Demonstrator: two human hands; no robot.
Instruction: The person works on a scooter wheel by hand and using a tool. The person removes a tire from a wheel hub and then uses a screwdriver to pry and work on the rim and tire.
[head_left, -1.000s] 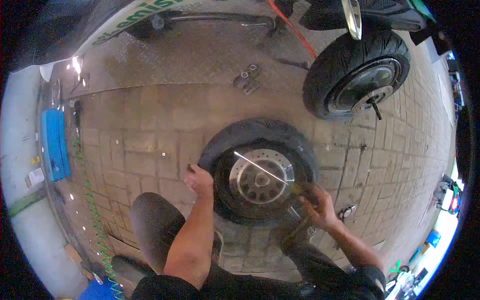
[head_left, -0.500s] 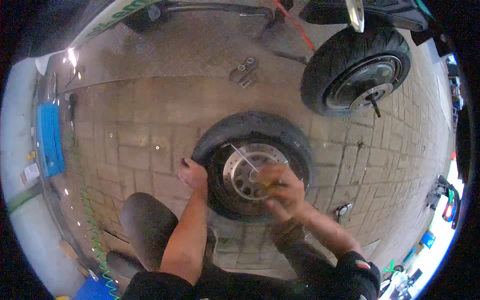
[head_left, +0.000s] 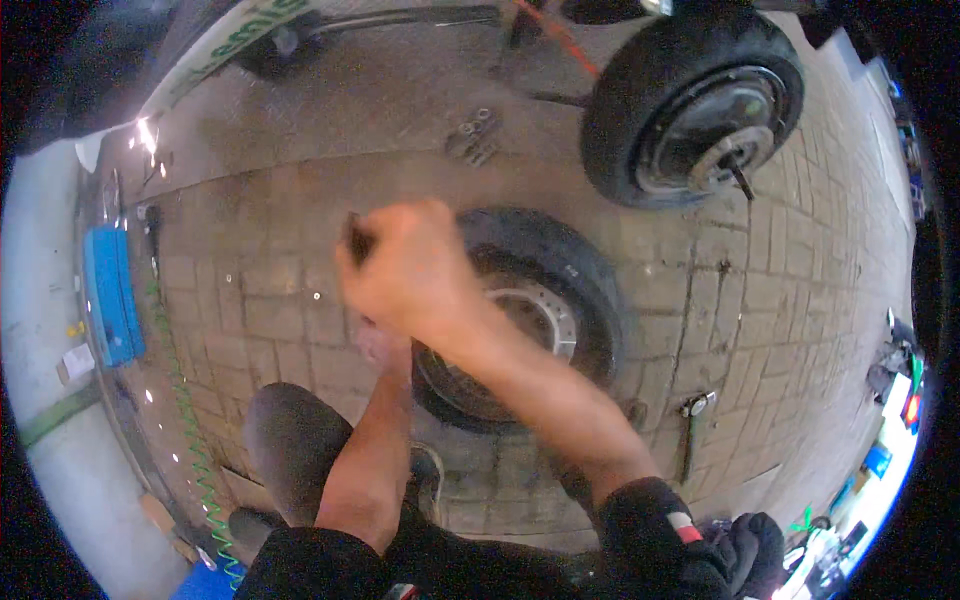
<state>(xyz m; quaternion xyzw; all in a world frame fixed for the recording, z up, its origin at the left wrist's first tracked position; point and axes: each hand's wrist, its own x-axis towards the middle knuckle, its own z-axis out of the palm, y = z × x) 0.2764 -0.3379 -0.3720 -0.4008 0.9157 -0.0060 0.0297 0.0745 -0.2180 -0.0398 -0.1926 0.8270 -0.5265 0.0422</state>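
A motorcycle wheel with a black tyre (head_left: 590,265) and a drilled brake disc (head_left: 560,325) lies flat before me. Over its left side my right hand (head_left: 405,265) is closed in a fist, smeared by motion. A dark piece (head_left: 358,242) shows at the thumb side of the fist; its kind cannot be made out. Behind and below it, at the tyre's left edge, my left hand (head_left: 378,345) is mostly covered, so its fingers do not show. The right forearm crosses the wheel and hides part of the hub and disc.
A second wheel (head_left: 625,130) stands at the far right with an axle (head_left: 741,180) sticking out. Small metal parts (head_left: 470,135) lie beyond the flat wheel. A round gauge (head_left: 697,404) rests on the paving at right. Along the left runs a green coiled hose (head_left: 190,440), near a blue object (head_left: 112,295).
My right hand has swung left and up from the hub to above the tyre's left edge. The thin metal-shafted tool it held is out of sight. The view has shifted slightly.
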